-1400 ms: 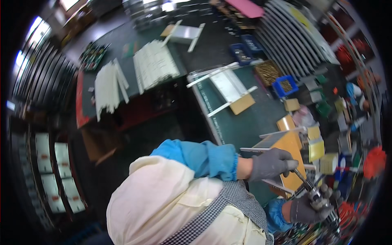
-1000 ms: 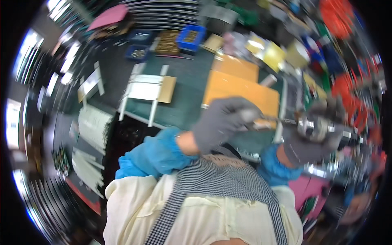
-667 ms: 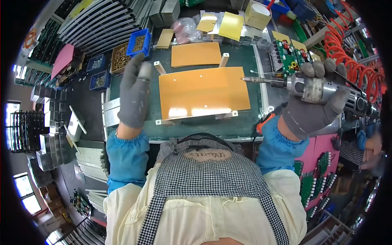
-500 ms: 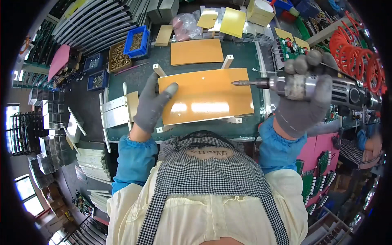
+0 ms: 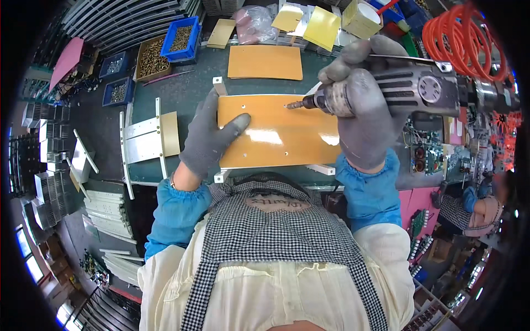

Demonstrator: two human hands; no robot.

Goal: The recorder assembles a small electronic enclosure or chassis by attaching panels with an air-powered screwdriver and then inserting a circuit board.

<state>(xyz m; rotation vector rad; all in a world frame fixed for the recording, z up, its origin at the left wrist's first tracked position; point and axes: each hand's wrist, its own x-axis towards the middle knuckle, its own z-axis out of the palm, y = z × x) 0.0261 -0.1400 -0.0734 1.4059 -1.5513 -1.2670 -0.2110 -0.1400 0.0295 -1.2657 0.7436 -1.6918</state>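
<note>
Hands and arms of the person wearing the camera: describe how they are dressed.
Both the left hand and the right hand wear grey knit work gloves. Blue elastic-cuffed sleeve covers run over the forearms, with cream sleeves above them.

The left hand (image 5: 212,135) and the right hand (image 5: 361,105) both wear grey gloves, with bright blue sleeve covers (image 5: 176,212) over a cream shirt (image 5: 276,287). A black-and-white checked apron (image 5: 276,226) runs down the front. The power screwdriver (image 5: 408,88) is dark grey to black with a silvery tip. The board (image 5: 279,135) under it is glossy orange-tan, as is the second board (image 5: 265,62) behind it. The bench mat (image 5: 187,96) is dark green. A coiled air hose (image 5: 469,36) is vivid orange-red. Blue bins (image 5: 182,38) hold brownish screws, yellow sheets (image 5: 323,27) lie at the back, and a pink sheet (image 5: 66,60) sits far left. Pale silvery metal brackets (image 5: 143,143) lie beside the board.
</note>
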